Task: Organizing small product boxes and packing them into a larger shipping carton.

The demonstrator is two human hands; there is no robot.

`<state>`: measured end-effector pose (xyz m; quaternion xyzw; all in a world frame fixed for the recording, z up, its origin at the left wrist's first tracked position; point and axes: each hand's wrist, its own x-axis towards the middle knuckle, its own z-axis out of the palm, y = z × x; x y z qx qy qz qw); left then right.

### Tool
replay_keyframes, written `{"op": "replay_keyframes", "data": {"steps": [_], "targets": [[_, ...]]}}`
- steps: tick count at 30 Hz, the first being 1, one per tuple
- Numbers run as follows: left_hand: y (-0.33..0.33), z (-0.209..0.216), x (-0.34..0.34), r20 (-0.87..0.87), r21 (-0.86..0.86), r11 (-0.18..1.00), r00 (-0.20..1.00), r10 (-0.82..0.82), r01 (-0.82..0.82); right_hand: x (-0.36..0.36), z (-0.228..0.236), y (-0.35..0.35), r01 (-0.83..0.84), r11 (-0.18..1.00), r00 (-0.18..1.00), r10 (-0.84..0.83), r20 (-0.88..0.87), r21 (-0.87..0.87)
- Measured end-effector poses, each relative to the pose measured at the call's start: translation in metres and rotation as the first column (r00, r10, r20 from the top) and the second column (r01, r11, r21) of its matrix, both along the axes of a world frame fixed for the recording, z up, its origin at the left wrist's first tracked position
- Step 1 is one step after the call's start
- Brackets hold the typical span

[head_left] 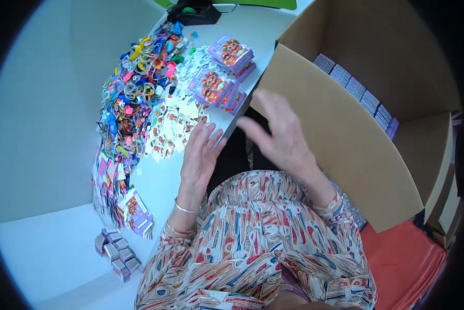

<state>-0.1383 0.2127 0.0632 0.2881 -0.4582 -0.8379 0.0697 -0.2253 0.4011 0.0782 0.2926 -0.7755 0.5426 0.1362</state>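
My left hand (200, 155) is raised over the table's edge, fingers apart and holding nothing. Opposite it, above the gap between the table and a cardboard box, my right hand (281, 132) is also empty, its thumb spread from its fingers. Just beyond my hands, two stacks of purple printed packs stand at the table's edge: a nearer stack (213, 87) and a farther stack (232, 53). Closest to my left hand lies a spread of small printed paper pieces (166, 129). Behind these is a heap of colourful small trinkets and bands (134, 93).
A large cardboard box (335, 129) stands open at right, with a row of purple packs (356, 88) inside. Near left are small purple boxes (119, 253) and a fanned pile of printed cards (137, 213). A black tape dispenser (193, 13) sits at the back. Red material (405, 263) lies lower right.
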Motion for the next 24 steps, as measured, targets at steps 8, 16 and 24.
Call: {"op": "replay_keyframes", "data": {"steps": [8,16,24], "targets": [[-0.037,-0.014,-0.055,-0.045,0.28,0.949,0.989,-0.138,0.145,-0.07,-0.024,-0.054,-0.016,1.0,0.863,0.006,0.505,0.015],[-0.031,-0.017,-0.069,-0.053,0.292,0.94,0.984,-0.17,0.178,-0.078,-0.034,-0.079,-0.092,0.957,0.821,-0.085,0.565,0.277],[-0.034,-0.03,-0.064,-0.211,0.309,0.907,0.951,-0.228,0.286,-0.077,-0.037,-0.085,-0.189,0.923,0.861,-0.008,0.508,0.335]]}}
